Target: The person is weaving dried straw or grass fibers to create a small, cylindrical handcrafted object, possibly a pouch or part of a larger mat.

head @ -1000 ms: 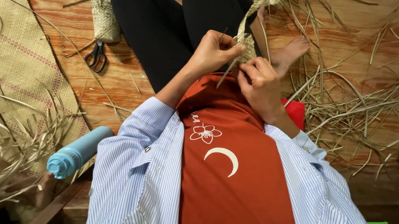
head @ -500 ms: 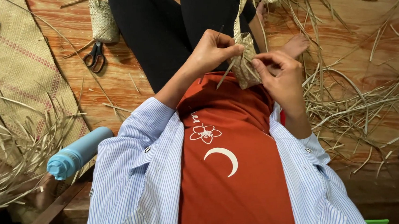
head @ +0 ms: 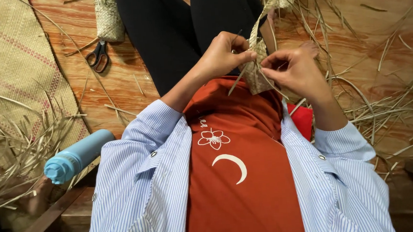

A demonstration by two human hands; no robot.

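1. Wooden floor (head: 370,27), orange-brown planks, person seated on it, legs stretched out.
2. Woven mat (head: 5,81) far left, loose dry straw strips (head: 390,113) scattered on both sides.
3. Light blue bottle (head: 76,156) lies beside the left sleeve.
4. Small woven pouch (head: 108,18) sits just above the scissors (head: 96,56) on the floor.
5. Woven straw piece (head: 256,64) held over the lap, between both hands.
6. Left hand (head: 224,56) closed, pinching its upper edge.
7. Right hand (head: 295,68) fingers curled, pinching a strip on it.

Woven strip's (head: 276,2) upper end beyond top edge
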